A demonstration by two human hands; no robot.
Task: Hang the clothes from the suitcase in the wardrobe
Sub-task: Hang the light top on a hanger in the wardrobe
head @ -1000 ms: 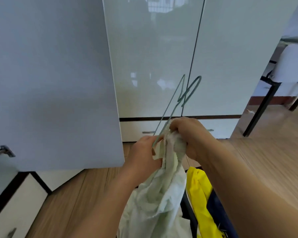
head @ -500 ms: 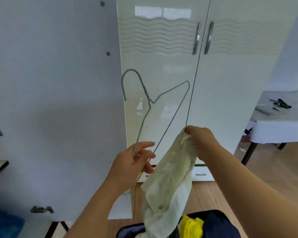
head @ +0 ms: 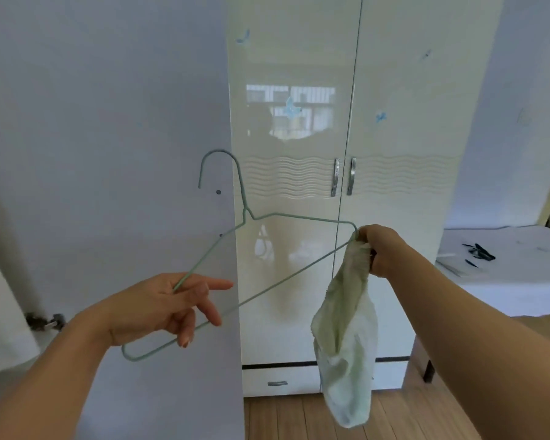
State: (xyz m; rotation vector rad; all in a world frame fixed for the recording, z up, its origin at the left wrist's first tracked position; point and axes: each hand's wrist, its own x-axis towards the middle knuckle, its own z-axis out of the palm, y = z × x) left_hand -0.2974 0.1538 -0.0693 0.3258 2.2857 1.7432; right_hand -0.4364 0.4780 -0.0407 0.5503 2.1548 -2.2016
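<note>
Raised since earlier, wire hanger (head: 294, 222) spans both hands; left hand (head: 159, 308) loosely pinches it, fingers spread; right hand (head: 377, 247) pinches pale garment (head: 346, 350) at hanger's tip; grip detail obscured.

We face a glossy cream cabinet front (head: 299, 281) with two closed doors, a band of embossed wavy lines and a pair of slim chrome handles (head: 342, 176) at the seam. A bright window reflection (head: 291, 111) shines on its upper left panel. Beneath the doors runs a dark strip above a white drawer with a small metal pull (head: 277, 383). To our left stands a matte pale grey open door panel (head: 108, 154). Light wooden plank flooring (head: 286, 419) lies below. At right sits a white-covered table (head: 521, 281) with small dark objects (head: 478, 250).
</note>
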